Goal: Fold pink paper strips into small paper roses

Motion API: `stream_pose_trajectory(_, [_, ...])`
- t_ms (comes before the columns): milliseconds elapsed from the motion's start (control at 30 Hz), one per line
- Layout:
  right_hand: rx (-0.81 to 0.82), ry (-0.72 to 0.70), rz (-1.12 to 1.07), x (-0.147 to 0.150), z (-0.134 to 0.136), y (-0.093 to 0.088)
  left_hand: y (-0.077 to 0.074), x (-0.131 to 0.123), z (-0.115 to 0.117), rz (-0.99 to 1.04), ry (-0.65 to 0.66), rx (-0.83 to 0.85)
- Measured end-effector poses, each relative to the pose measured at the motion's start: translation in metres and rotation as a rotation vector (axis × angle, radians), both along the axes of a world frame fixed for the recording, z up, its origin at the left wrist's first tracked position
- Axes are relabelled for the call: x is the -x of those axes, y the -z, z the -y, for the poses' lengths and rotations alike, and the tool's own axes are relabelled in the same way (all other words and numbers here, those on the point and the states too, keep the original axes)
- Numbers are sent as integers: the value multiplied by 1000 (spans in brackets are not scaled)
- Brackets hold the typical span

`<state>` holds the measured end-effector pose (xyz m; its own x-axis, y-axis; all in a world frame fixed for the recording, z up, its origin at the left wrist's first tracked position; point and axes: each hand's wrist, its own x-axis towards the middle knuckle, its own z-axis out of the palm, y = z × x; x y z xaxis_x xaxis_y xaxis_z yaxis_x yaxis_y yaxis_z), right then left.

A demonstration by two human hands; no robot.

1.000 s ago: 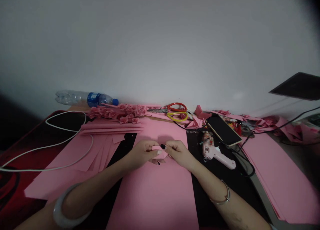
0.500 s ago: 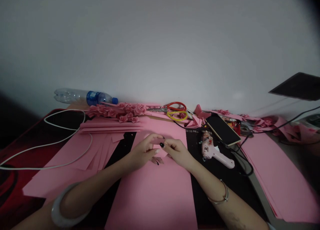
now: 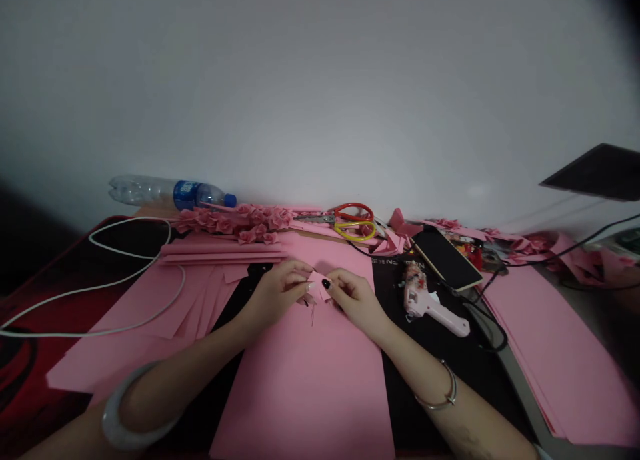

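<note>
Tightly pinched: small folded pink paper between left hand and right hand, both sets of fingertips closed on it; held just above large pink sheet; pink hot glue gun right of sheet; red-and-yellow scissors beyond sheet.

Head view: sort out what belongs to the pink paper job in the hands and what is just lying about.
In the job: left hand, right hand, folded pink paper piece, pink paper sheet beneath them.
Lying about: red-and-yellow-handled scissors, pink glue gun, smartphone, plastic water bottle, white cable.
</note>
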<state>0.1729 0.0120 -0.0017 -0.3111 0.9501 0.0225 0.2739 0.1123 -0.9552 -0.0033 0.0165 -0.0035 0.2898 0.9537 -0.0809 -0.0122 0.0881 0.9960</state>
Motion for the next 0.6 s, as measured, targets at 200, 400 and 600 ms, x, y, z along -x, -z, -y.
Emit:
stream_pose_trajectory(200, [49, 39, -40, 1, 1, 3, 6, 3, -1, -99, -122, -193])
stream_pose_trajectory(400, [57, 17, -75, 4, 3, 1, -1, 5, 3, -309, -93, -361])
stream_pose_trajectory(600, [18, 16, -32, 3, 4, 1, -3, 4, 4, -362, -66, -403])
